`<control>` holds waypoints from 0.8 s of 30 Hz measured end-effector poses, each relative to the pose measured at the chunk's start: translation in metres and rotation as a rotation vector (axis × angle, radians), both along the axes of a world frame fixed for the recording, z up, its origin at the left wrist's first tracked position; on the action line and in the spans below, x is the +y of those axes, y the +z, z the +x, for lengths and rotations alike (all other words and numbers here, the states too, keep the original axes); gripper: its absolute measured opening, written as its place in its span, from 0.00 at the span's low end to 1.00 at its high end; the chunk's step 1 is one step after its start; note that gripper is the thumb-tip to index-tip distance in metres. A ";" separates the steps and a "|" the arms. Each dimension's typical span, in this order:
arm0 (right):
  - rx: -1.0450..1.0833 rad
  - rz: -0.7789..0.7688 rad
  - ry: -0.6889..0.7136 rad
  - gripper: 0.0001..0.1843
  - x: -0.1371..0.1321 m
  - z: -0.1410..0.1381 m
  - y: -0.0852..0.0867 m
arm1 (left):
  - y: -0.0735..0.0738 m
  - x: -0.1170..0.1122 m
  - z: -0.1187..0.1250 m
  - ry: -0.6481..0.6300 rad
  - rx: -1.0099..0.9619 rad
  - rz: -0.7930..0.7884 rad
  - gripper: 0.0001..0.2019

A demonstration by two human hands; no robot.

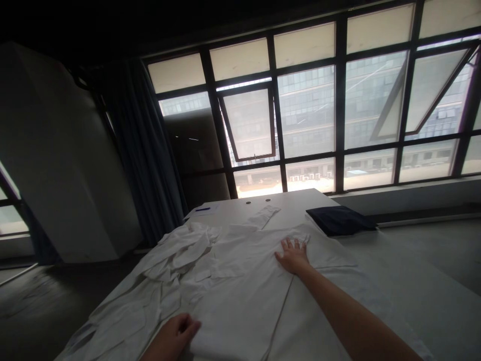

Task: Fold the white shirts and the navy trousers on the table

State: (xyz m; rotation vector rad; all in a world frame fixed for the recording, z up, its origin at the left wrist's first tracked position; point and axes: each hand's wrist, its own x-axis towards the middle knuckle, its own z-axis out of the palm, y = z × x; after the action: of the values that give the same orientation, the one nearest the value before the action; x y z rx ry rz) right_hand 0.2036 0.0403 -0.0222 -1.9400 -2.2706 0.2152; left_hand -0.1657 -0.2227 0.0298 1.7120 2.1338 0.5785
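A white garment lies spread on a white table, with a sleeve-like piece pointing away toward the windows. My right hand rests flat on the upper right part of the cloth, fingers spread. Lower down, my left hand is closed at the garment's near left edge, thumb and forefinger pinched on the cloth; its other fingers are curled out of sight. Beside it on the left lies a loose, crumpled heap of more white cloth.
A folded dark navy cloth lies at the table's right edge. On the far left corner are a paper and a blue pen. Two round grommets sit near the table's far edge. Beyond are windows, a blue curtain and a pillar.
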 end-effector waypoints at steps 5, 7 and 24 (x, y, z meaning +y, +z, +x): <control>0.006 0.007 0.007 0.45 0.001 0.001 -0.001 | 0.009 -0.005 0.001 0.004 -0.077 0.004 0.19; 0.005 0.005 0.008 0.45 0.001 0.001 -0.001 | 0.006 -0.009 0.000 0.017 -0.033 0.004 0.19; 0.005 0.009 0.010 0.46 0.001 0.002 -0.003 | 0.009 -0.001 0.108 -0.806 0.387 0.320 0.07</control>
State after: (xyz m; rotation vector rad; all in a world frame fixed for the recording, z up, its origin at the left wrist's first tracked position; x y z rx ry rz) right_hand 0.2052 0.0415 -0.0252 -1.9216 -2.2749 0.2106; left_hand -0.0575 -0.2240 0.0383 2.8058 1.3677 0.3706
